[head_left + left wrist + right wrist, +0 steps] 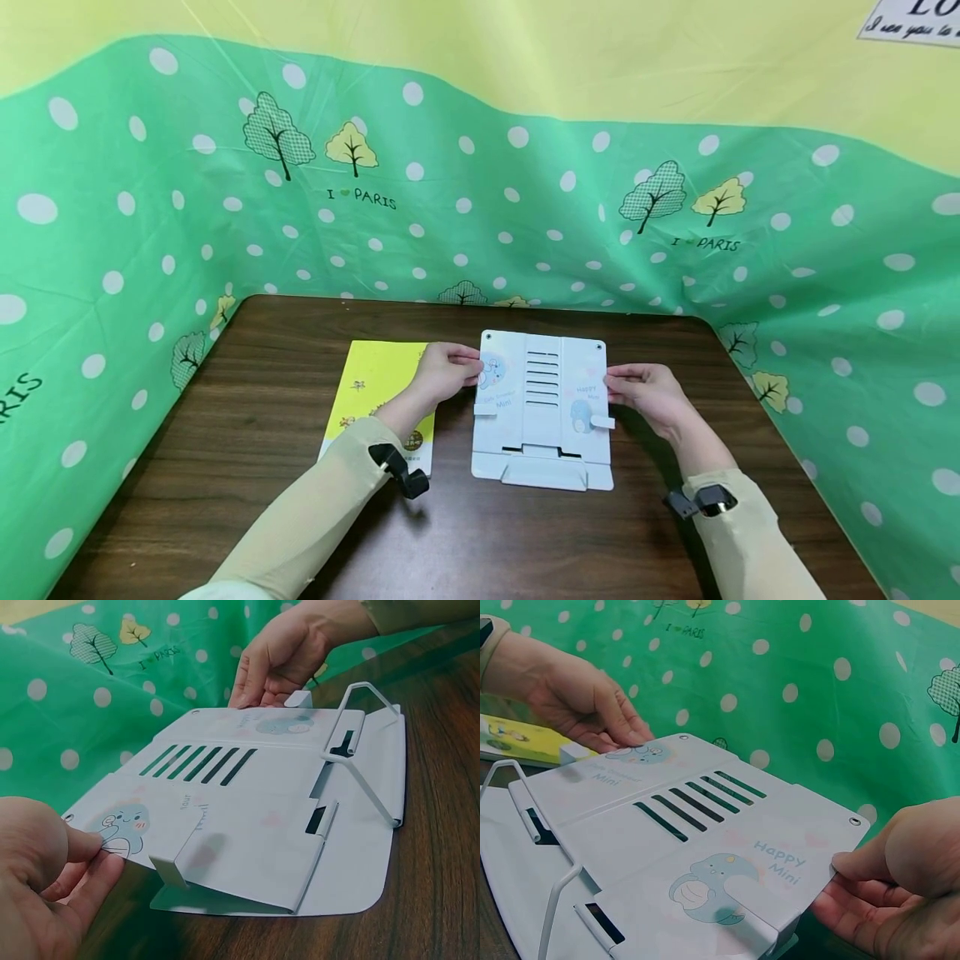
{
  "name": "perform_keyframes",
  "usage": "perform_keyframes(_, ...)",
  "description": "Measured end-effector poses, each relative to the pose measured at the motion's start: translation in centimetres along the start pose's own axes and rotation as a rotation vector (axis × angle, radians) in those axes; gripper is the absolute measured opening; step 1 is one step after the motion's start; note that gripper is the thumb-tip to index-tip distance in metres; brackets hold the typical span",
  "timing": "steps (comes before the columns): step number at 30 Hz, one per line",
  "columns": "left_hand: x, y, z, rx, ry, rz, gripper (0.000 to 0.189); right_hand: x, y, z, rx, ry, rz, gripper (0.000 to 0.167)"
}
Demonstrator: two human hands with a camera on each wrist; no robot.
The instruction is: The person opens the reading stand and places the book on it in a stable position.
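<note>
A white book stand with blue cartoon prints and a column of slots stands on the brown table. Its back panel is tilted up from the flat base, as both wrist views show. My left hand pinches the panel's left edge between thumb and fingers. On the opposite edge, my right hand pinches the panel the same way, thumb on top. A white wire bracket sticks up at the stand's front, and small page clips sit on its sides.
Left of the stand lies a yellow book, partly under my left forearm. The dark wooden table ends at a green dotted curtain that surrounds it at the back and sides. Each wrist wears a black camera band.
</note>
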State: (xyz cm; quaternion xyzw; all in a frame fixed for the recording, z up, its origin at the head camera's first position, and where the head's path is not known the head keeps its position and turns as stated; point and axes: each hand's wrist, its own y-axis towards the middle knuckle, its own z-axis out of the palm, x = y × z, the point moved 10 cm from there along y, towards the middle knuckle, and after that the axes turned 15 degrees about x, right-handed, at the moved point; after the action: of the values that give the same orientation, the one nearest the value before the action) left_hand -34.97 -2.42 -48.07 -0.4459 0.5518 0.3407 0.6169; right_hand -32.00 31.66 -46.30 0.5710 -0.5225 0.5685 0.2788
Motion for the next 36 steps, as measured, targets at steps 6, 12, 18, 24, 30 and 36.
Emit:
perform_keyframes(6, -0.5, -0.1, 0.1, -0.001, 0.001, 0.017, 0.015, 0.2, -0.4, 0.0, -0.009, -0.002, -0.005, 0.041)
perform_keyframes(12, -0.6, -0.2, 0.2, 0.002, 0.024, 0.011, 0.014, 0.3, -1.0, 0.0, -0.018, 0.009, -0.008, 0.042)
perform_keyframes(18, -1.2, -0.4, 0.2, 0.004, 0.039, 0.017, 0.013, 0.6, -1.6, 0.0, -0.024, 0.025, -0.031, 0.043)
perform_keyframes(24, -1.7, -0.5, 0.3, 0.011, 0.043, 0.028, 0.013, 0.8, -2.1, 0.0, -0.029, 0.039, -0.056, 0.042)
perform_keyframes(30, -2.0, -0.4, 0.3, 0.005, 0.059, 0.043, 0.013, 0.9, -2.3, -0.1, -0.048, 0.051, -0.09, 0.04)
perform_keyframes(36, -2.2, -0.4, 0.2, 0.01, 0.052, 0.057, 0.013, 0.9, -2.3, -0.2, -0.054, 0.074, -0.105, 0.039)
